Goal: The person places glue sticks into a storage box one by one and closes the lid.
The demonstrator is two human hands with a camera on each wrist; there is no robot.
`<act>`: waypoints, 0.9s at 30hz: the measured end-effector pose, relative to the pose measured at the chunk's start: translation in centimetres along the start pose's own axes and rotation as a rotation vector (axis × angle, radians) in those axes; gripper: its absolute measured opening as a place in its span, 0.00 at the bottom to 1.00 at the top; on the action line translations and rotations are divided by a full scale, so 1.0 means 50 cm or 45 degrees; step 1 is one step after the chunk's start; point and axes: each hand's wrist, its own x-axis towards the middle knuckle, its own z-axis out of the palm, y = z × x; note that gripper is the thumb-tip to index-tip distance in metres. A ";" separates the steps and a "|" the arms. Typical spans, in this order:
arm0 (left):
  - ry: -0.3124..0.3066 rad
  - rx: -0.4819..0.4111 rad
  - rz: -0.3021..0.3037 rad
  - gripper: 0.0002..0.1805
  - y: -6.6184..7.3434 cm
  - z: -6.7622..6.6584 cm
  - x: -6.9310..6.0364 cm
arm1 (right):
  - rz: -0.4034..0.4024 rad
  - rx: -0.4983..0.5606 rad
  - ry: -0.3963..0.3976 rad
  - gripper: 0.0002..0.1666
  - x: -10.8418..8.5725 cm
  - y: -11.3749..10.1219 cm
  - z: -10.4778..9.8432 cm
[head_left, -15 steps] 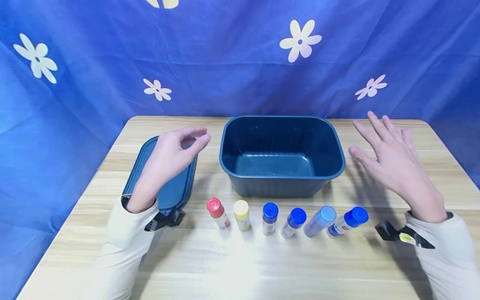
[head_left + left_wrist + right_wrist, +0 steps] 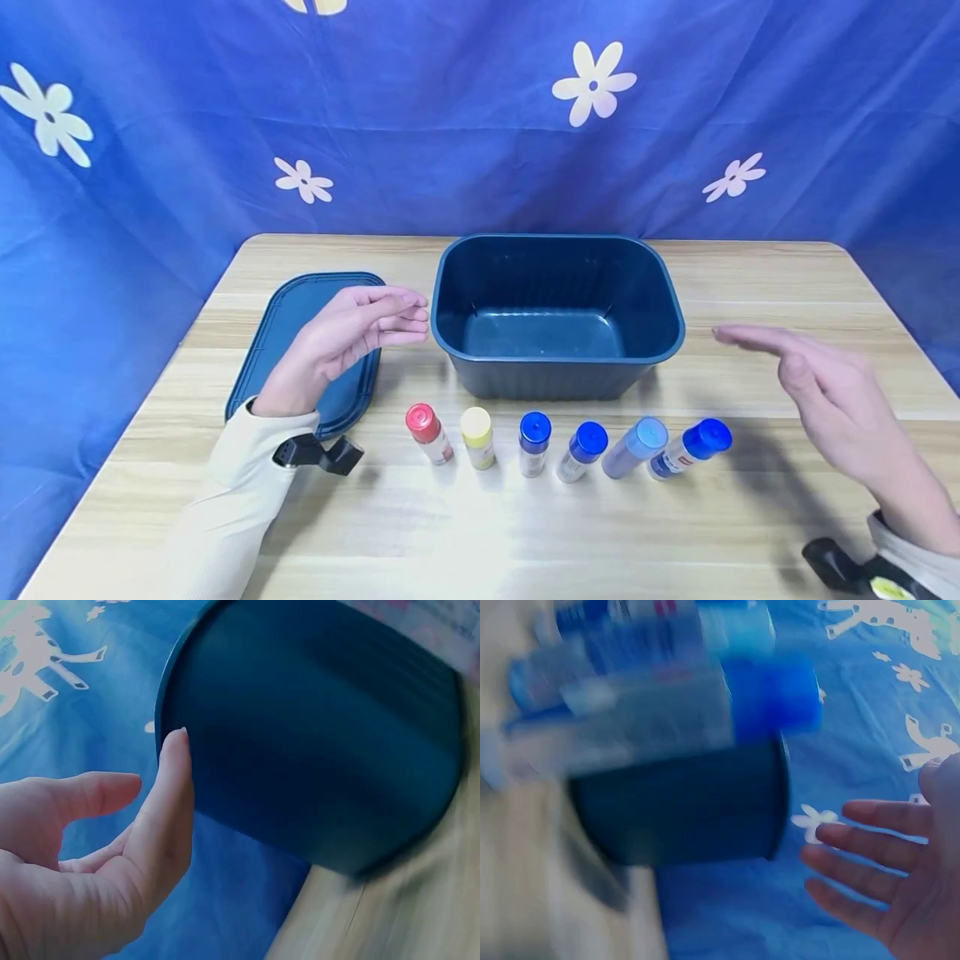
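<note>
My left hand [image 2: 348, 337], holding nothing, hovers between the dark blue lid [image 2: 279, 329] and the left end of a dark blue bin [image 2: 555, 382]; its fingers are loosely bent. To the bin's right, my right hand [image 2: 843, 404] is in the air with straight fingers and an empty palm. In front of the bin stands a row of capped glue sticks: red [image 2: 424, 427], yellow [image 2: 477, 433], blue [image 2: 535, 429], a second blue [image 2: 587, 442], light blue [image 2: 643, 437] and, at the right end, another blue [image 2: 705, 437]. Both wrist views are partly blurred.
A light wood-grain table [image 2: 450, 533] carries everything. Behind it hangs a blue cloth [image 2: 450, 167] with white flowers. Black wrist cameras [image 2: 322, 454] stick out from both sleeves.
My right hand has moved down and to the right, and turned from spread fingers to edge-on. My left hand has dropped slightly towards the bin, its fingers extending. The glue sticks stay put.
</note>
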 end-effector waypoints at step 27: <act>-0.150 -0.172 -0.102 0.11 -0.001 0.011 -0.009 | -0.103 1.255 0.053 0.25 -0.114 -0.006 0.091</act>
